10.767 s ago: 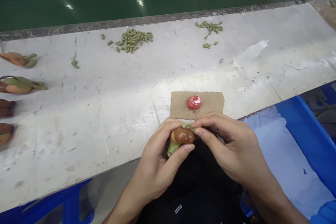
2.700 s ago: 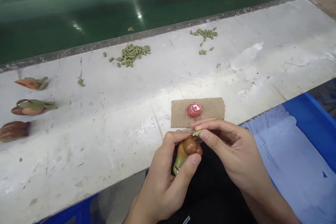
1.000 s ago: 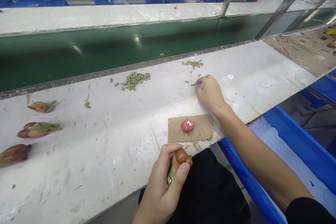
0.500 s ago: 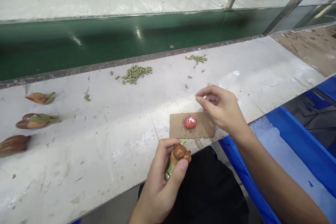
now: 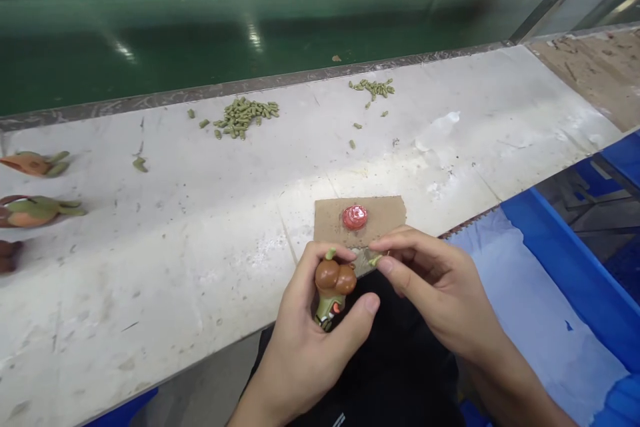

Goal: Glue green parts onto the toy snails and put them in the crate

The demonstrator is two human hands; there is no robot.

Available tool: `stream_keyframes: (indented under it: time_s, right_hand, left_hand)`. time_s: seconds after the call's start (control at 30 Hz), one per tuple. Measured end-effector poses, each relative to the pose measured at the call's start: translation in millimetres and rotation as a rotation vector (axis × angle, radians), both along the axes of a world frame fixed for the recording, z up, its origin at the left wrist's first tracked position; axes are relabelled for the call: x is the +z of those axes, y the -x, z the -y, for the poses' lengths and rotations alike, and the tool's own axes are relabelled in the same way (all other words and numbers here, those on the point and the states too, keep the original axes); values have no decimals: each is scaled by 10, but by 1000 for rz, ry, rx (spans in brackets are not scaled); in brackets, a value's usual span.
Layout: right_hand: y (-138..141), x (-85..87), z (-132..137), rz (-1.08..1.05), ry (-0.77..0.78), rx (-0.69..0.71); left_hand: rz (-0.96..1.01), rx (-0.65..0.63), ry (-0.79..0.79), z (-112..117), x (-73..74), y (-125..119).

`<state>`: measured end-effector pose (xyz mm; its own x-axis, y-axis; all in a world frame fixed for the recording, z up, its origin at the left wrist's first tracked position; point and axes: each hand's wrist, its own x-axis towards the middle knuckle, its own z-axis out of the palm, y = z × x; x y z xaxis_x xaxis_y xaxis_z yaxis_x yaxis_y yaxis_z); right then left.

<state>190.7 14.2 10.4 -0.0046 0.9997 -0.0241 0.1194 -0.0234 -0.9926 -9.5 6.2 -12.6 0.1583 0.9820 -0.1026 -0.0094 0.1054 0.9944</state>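
My left hand (image 5: 313, 340) is closed around a small brown and green toy figure (image 5: 332, 283), held upright at the near edge of the white worktable (image 5: 200, 213). My right hand (image 5: 435, 290) pinches a tiny green piece (image 5: 375, 259) between thumb and forefinger, just right of the figure's top. Directly behind both hands lies a piece of brown cardboard (image 5: 385, 213) with a red blob (image 5: 355, 217) on it.
Two heaps of small green pieces (image 5: 243, 115) (image 5: 373, 87) lie near the table's far edge, by a green conveyor belt (image 5: 225, 33). Several finished toy figures (image 5: 35, 210) lie at the far left. A blue bin (image 5: 575, 267) lined with pale plastic stands at right.
My right hand reached out to the far heap of green pieces, picked one up and came back beside the figure. The left hand turned the figure more upright.
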Motion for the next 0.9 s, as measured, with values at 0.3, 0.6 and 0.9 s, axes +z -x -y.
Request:
stream_keyframes:
  time_s: [0.3,0.6,0.9]
  right_hand:
    - [62,-93,49,-64,-7,9]
    - [8,46,-281,48,-52,18]
    - [-4,102,-603,501,-293,63]
  left_hand:
    - [10,119,-34,-101,38,-159]
    - [-61,78,-32,-70,43,-97]
    - [-315,49,-245,-49,-139,-4]
